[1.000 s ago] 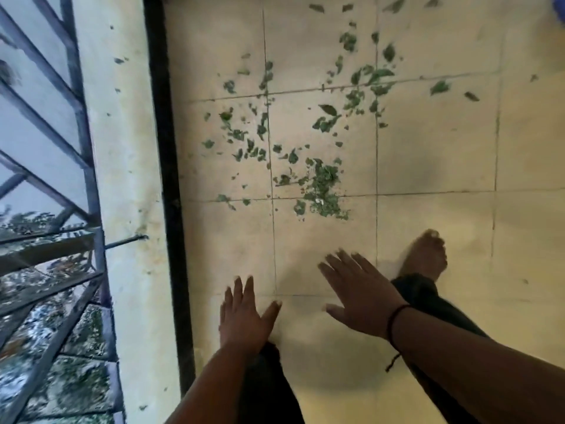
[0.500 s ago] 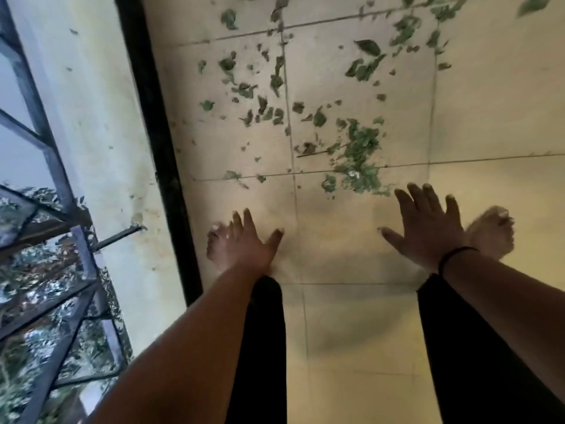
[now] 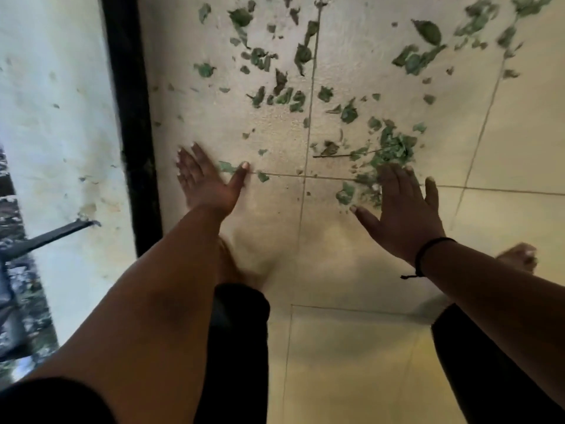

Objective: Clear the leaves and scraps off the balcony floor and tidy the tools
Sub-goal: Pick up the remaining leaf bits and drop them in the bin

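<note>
Left hand: your left hand (image 3: 204, 182) is stretched out low over the floor, fingers straight and together, thumb spread to the right; it grasps nothing
Left thumb: its tip lies at a tile joint, just beside a small green scrap (image 3: 227, 166); whether the palm touches the tile you cannot tell, the picture is blurred there
Right hand: your right hand (image 3: 403, 209) is also flat and released, fingers extended forward, thumb pointing left; it carries nothing
Right fingertips: they reach the near edge of the densest leaf pile (image 3: 391, 148); contact with the leaves cannot be told from the blur
Wristband: a dark cord (image 3: 423, 255) circles your right wrist
Leaves: torn green leaves (image 3: 299, 56) lie scattered over the pale tiled floor (image 3: 519, 133) ahead of both hands, spread from the far left tile across to the far right
Thickest heap: it sits just ahead of your right hand, near where four tiles meet
Stem: a thin dark stem (image 3: 345, 154) lies across the joint beside that heap, pointing left
Larger leaf: one whole leaf (image 3: 428, 31) lies farther off to the right, apart from the heap
Edge: a black strip (image 3: 131, 117) runs along the floor's left side, with a whitish ledge (image 3: 55, 117) beyond it
Railing: a dark metal bar (image 3: 49, 237) meets the ledge at lower left
Feet: one bare foot (image 3: 519, 255) shows behind your right wrist; the other is mostly hidden under your left forearm
Legs: dark trouser legs (image 3: 238, 347) fill the bottom of the view
</note>
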Tool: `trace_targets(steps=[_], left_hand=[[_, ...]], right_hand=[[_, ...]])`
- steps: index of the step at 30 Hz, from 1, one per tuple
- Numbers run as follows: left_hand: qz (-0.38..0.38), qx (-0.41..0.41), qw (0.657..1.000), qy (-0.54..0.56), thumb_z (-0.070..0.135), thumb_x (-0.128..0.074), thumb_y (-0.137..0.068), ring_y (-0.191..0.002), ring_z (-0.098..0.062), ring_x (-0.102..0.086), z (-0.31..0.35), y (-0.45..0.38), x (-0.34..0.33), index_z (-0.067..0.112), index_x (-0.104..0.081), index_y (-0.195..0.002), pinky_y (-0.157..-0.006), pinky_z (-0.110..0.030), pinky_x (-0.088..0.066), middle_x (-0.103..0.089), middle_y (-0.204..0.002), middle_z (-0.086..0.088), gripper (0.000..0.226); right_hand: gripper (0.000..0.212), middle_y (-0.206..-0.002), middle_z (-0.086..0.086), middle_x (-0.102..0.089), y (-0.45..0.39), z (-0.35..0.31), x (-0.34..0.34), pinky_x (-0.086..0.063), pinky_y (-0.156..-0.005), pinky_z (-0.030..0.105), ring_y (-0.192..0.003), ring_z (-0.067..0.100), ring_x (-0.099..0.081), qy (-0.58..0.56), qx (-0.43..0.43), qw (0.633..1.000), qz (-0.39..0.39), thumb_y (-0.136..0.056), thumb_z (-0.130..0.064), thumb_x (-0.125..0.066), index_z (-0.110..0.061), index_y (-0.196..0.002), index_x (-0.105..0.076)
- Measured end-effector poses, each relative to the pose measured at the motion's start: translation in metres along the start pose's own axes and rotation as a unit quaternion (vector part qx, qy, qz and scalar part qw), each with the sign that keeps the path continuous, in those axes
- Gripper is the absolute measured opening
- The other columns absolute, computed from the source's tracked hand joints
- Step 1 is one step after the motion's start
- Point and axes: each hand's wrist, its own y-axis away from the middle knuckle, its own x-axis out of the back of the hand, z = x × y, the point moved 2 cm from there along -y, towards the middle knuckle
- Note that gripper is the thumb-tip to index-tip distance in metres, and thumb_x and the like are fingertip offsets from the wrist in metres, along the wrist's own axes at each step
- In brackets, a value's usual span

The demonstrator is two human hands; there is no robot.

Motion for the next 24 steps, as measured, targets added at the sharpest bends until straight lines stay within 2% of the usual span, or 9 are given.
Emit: trace_targets(steps=[3, 5, 9, 12, 14, 16, 19, 22, 24], left_hand=[[0.009, 0.036, 0.998, 0.044, 0.077, -0.036, -0.086, -0.148, -0.038, 0.018, 0.028, 0.011, -0.02, 0.004, 0.013, -0.154, -0.12, -0.049, 0.009, 0.019, -0.159, -0.025, 0.111], [-0.009, 0.008, 0.999, 0.052, 0.077, -0.034, -0.087, -0.147, -0.04, 0.019, 0.06, 0.027, -0.033, 0.001, 0.014, -0.153, -0.12, -0.05, 0.009, 0.02, -0.158, -0.026, 0.111], [-0.091, -0.196, 0.975, 0.051, 0.086, -0.017, -0.08, -0.148, -0.034, 0.018, 0.135, 0.066, -0.061, 0.001, 0.014, -0.152, -0.121, -0.048, 0.007, 0.019, -0.159, -0.022, 0.116], [-0.094, -0.305, 0.944, 0.086, 0.079, -0.034, -0.084, -0.15, -0.025, 0.013, 0.167, 0.084, -0.066, 0.009, 0.008, -0.155, -0.123, -0.047, 0.001, 0.012, -0.163, -0.016, 0.108], [-0.053, -0.303, 0.947, 0.092, 0.075, -0.036, -0.087, -0.151, -0.024, 0.012, 0.166, 0.087, -0.063, 0.011, 0.009, -0.155, -0.122, -0.047, 0.001, 0.012, -0.163, -0.013, 0.104], [-0.013, -0.279, 0.957, 0.075, 0.079, -0.025, -0.086, -0.151, -0.026, 0.013, 0.149, 0.078, -0.055, 0.006, 0.011, -0.154, -0.122, -0.044, 0.005, 0.014, -0.163, -0.014, 0.105], [0.025, -0.265, 0.964, -0.019, 0.085, -0.019, -0.081, -0.15, -0.032, 0.011, 0.106, 0.048, -0.034, -0.001, 0.008, -0.153, -0.12, -0.043, 0.009, 0.012, -0.162, -0.021, 0.115], [0.025, -0.271, 0.949, -0.158, 0.095, -0.024, -0.069, -0.15, -0.035, 0.011, 0.063, 0.017, -0.024, -0.003, 0.006, -0.153, -0.118, -0.04, 0.016, 0.009, -0.161, -0.026, 0.132], [0.004, -0.307, 0.926, -0.221, 0.098, -0.029, -0.063, -0.149, -0.034, 0.014, 0.051, 0.011, -0.034, -0.004, 0.005, -0.152, -0.117, -0.038, 0.02, 0.008, -0.16, -0.028, 0.14]], right_hand=[[0.082, -0.16, 0.01, -0.016, -0.006, 0.025, 0.004, -0.003, -0.118, 0.051, -0.149, 0.028, -0.009, 0.004, 0.003, 1.0, 0.012, -0.092, -0.059, -0.045, -0.014, -0.153, -0.016], [0.082, -0.16, 0.011, -0.018, -0.01, 0.042, 0.009, -0.006, -0.118, 0.051, -0.149, 0.029, -0.011, 0.008, 0.0, 1.0, 0.018, -0.091, -0.055, -0.048, -0.013, -0.153, -0.016], [0.08, -0.158, 0.014, -0.021, -0.012, 0.071, 0.017, -0.011, -0.117, 0.052, -0.147, 0.032, -0.015, -0.008, -0.018, 0.999, 0.05, -0.092, -0.055, -0.046, -0.013, -0.153, -0.016], [0.087, -0.158, 0.015, -0.021, -0.003, 0.089, 0.012, -0.013, -0.116, 0.054, -0.146, 0.034, -0.017, -0.016, -0.03, 0.997, 0.069, -0.084, -0.062, -0.037, -0.011, -0.152, -0.019], [0.096, -0.16, 0.015, -0.015, 0.008, 0.099, -0.001, -0.011, -0.117, 0.052, -0.147, 0.033, -0.013, -0.025, -0.047, 0.996, 0.071, -0.08, -0.07, -0.034, -0.01, -0.152, -0.015], [0.112, -0.162, 0.016, -0.002, 0.019, 0.105, -0.025, -0.003, -0.119, 0.049, -0.149, 0.032, -0.001, -0.027, -0.061, 0.996, 0.059, -0.073, -0.08, -0.032, -0.008, -0.154, -0.004], [0.133, -0.16, 0.017, 0.016, 0.028, 0.105, -0.072, 0.01, -0.119, 0.044, -0.148, 0.031, 0.016, -0.02, -0.068, 0.997, 0.009, -0.062, -0.091, -0.037, -0.008, -0.152, 0.013], [0.144, -0.159, 0.025, 0.007, 0.013, 0.096, -0.108, 0.007, -0.118, 0.048, -0.146, 0.039, 0.01, -0.011, -0.036, 0.999, -0.007, -0.054, -0.093, -0.046, -0.001, -0.151, 0.006], [0.147, -0.157, 0.03, 0.001, -0.002, 0.091, -0.12, 0.01, -0.116, 0.05, -0.144, 0.046, 0.005, -0.001, -0.005, 1.0, 0.012, -0.05, -0.096, -0.043, 0.003, -0.15, 0.001]])
